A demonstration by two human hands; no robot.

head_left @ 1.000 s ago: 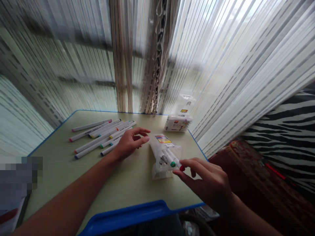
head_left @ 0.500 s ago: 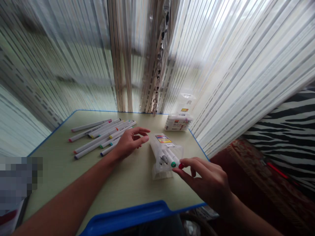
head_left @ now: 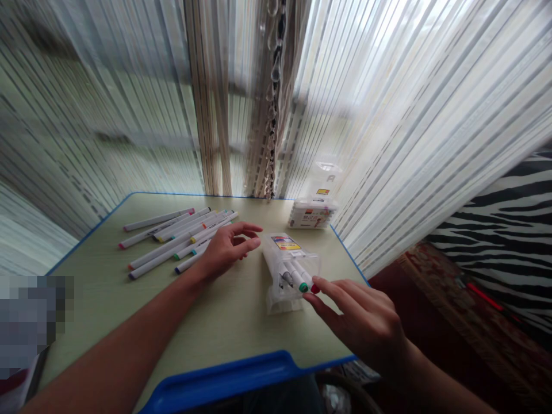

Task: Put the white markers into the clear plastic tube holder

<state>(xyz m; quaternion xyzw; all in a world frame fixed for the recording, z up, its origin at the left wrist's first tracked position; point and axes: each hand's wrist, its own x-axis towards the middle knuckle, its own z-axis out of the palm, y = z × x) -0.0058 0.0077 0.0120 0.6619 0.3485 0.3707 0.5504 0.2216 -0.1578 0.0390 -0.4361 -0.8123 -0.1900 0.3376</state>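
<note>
A clear plastic marker case [head_left: 288, 265] lies on its side on the pale green table [head_left: 215, 322], its open mouth facing me. Several markers sit in it, among them a green-capped one [head_left: 303, 286] and a red-capped marker [head_left: 314, 288] whose end sticks out. My right hand [head_left: 357, 322] pinches that red cap between thumb and forefinger at the case mouth. My left hand [head_left: 228, 247] rests on the table just left of the case, fingers apart and holding nothing. A fan of several loose white markers [head_left: 172, 238] lies under and beyond its fingertips.
A second clear marker box [head_left: 313, 214] stands at the table's far right corner against striped sheer curtains [head_left: 388, 144]. The table has a blue rim [head_left: 224, 379]. A zebra-print surface [head_left: 495, 230] and dark red fabric lie to the right, off the table.
The red-capped marker has slid a little further into the case with my right hand following it. My left hand has stayed put.
</note>
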